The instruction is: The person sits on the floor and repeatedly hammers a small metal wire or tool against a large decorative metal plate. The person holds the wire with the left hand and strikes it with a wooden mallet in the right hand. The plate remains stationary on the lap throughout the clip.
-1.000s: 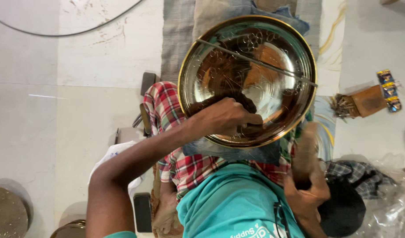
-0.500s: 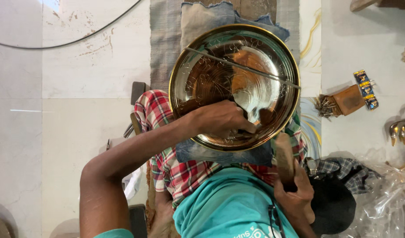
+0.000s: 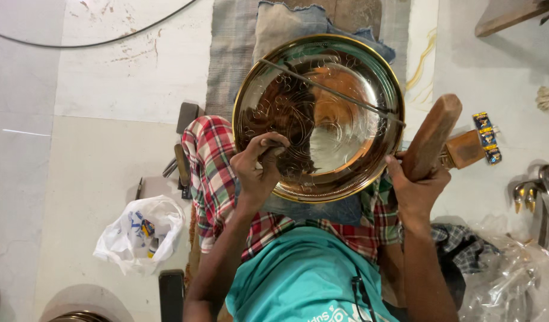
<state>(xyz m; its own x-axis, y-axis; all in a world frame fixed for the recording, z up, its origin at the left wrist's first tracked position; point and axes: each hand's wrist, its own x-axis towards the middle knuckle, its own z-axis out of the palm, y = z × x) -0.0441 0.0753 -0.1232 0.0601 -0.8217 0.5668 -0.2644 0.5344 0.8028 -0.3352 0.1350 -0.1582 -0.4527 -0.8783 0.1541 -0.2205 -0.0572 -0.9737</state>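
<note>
The brass plate [image 3: 319,116] sits in the upper centre of the frame, resting on the person's lap over a red checked cloth [image 3: 212,173]. This placement keeps the engraved face turned up toward the head camera and within reach of both hands.

The left hand [image 3: 259,170], at centre frame, is closed around a small dark tool [image 3: 273,149] whose tip meets the patterned surface of the plate; the grip looks suited to fine control. The right hand [image 3: 415,188], at centre right, is closed around a wooden mallet [image 3: 429,137], held raised beside the plate rim.

The surface is a pale tiled floor [image 3: 77,173]. A grey mat [image 3: 233,53] lies under the plate at the top of the frame. A white plastic bag [image 3: 140,232] lies at lower left, and clear plastic sheeting [image 3: 513,274] at lower right.
</note>
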